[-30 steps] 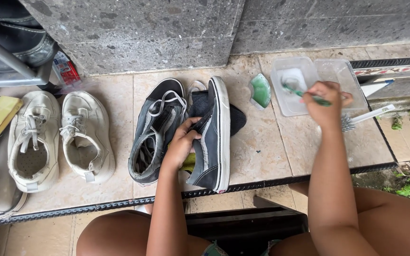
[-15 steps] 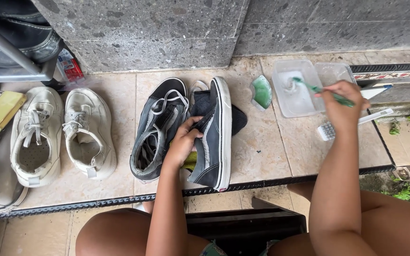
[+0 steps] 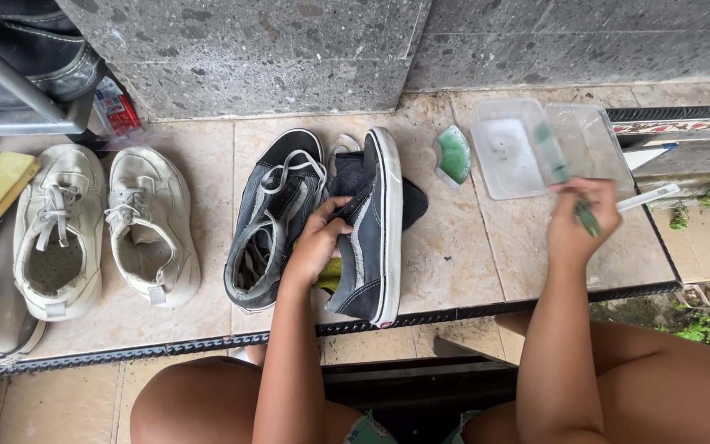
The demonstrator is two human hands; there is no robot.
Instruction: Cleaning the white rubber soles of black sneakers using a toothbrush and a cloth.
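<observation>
a pair of scuffed cream leather sneakers with loose laces lies sole-down at the left of the beige glazed tile ledge, below a speckled grey stone wall. beside them a dark grey canvas low-top with white laces rests flat. the left hand curls its fingers into the opening of its mate, a dark grey canvas shoe with a white rubber sole, gripping it tipped on its side. a green, rounded sponge-like piece sits just right. the right hand is clenched round a green-handled brush, blurred, over a clear rectangular plastic tray with cloudy contents.
</observation>
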